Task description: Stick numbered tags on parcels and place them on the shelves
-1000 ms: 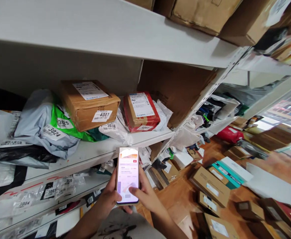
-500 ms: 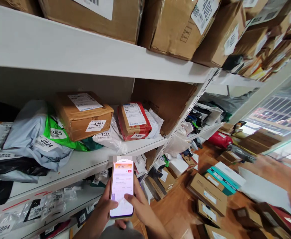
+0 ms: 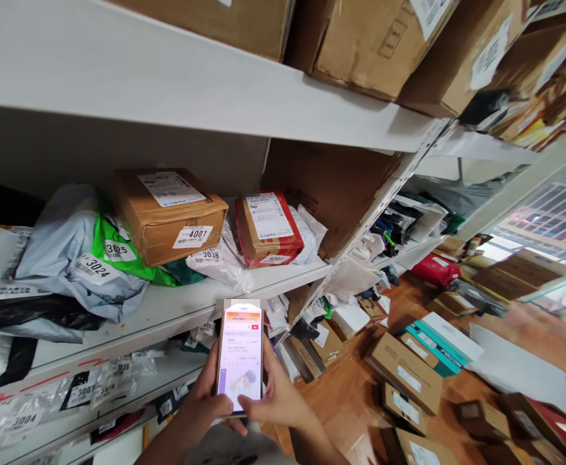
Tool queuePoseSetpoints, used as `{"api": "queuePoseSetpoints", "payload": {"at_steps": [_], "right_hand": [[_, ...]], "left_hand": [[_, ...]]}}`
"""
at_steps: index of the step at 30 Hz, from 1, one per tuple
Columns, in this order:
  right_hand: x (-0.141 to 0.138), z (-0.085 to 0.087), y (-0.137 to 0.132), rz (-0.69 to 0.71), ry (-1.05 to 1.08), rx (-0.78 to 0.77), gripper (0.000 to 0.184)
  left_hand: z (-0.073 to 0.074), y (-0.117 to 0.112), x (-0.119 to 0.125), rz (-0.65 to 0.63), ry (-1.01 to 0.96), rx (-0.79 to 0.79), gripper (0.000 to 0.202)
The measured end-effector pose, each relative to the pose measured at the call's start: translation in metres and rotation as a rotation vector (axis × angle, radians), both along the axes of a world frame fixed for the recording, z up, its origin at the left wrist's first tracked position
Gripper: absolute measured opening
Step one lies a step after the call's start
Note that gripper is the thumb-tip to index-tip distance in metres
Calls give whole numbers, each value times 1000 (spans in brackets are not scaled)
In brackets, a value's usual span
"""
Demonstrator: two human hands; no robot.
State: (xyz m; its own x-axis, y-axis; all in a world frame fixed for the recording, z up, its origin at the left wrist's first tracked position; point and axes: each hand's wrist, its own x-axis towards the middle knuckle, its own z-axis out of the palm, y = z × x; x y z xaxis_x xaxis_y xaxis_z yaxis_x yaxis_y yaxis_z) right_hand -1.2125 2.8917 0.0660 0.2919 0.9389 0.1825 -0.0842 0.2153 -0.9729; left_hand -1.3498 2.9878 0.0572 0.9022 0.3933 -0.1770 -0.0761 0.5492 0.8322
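Note:
A smartphone (image 3: 240, 352) with a lit screen is upright in front of me, below the shelf edge. My left hand (image 3: 205, 400) wraps around its left side and lower end. My right hand (image 3: 276, 397) cups the right side, and its thumb rests on the lower part of the screen. Just above the phone, a brown box labelled 4001 (image 3: 169, 213) and a red-taped box (image 3: 267, 227) sit on the white shelf (image 3: 176, 307), among grey and green mailer bags labelled 3024 (image 3: 77, 258) and 3025.
Large cardboard boxes (image 3: 370, 39) fill the shelf above. The lower shelf holds small labelled packets (image 3: 84, 391). Many boxes (image 3: 406, 368) lie scattered on the wooden floor at the right. More shelving with parcels runs off to the right.
The view tilted up and then slightly back down. The phone stayed in both hands, and my right thumb moved lower on the screen.

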Motion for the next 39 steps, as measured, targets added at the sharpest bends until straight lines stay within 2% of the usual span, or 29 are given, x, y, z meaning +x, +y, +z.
{"api": "queuePoseSetpoints", "payload": {"at_steps": [2, 5, 8, 10, 12, 16, 19, 23, 30, 39], "right_hand": [[1, 1, 4, -32, 78, -14, 77], [2, 0, 15, -176, 231, -22, 48], [3, 1, 26, -297, 291, -45, 44], [3, 4, 30, -342, 289, -77, 42], [2, 6, 29, -354, 236, -63, 44], [-3, -2, 21, -416, 20, 120, 57], [-6, -14, 15, -544, -236, 239, 63], [-5, -26, 9, -646, -557, 342, 59], [0, -40, 7, -742, -623, 378, 51], [4, -35, 8, -751, -743, 371, 48]], "left_hand": [[-3, 0, 0, 27, 16, -5, 110], [-5, 2, -2, 3, -15, -19, 110], [-8, 4, -4, -84, -74, -22, 112], [-10, 4, -4, -82, -80, -31, 110], [-12, 2, -4, -52, -82, -49, 109], [-12, 0, -2, -4, -128, -99, 107], [-8, 0, -1, 12, -139, -127, 104], [-2, 2, -2, 38, -139, -134, 105], [-2, 4, -3, 12, -160, -141, 110], [-2, 6, -5, 33, -115, -144, 109]]}}
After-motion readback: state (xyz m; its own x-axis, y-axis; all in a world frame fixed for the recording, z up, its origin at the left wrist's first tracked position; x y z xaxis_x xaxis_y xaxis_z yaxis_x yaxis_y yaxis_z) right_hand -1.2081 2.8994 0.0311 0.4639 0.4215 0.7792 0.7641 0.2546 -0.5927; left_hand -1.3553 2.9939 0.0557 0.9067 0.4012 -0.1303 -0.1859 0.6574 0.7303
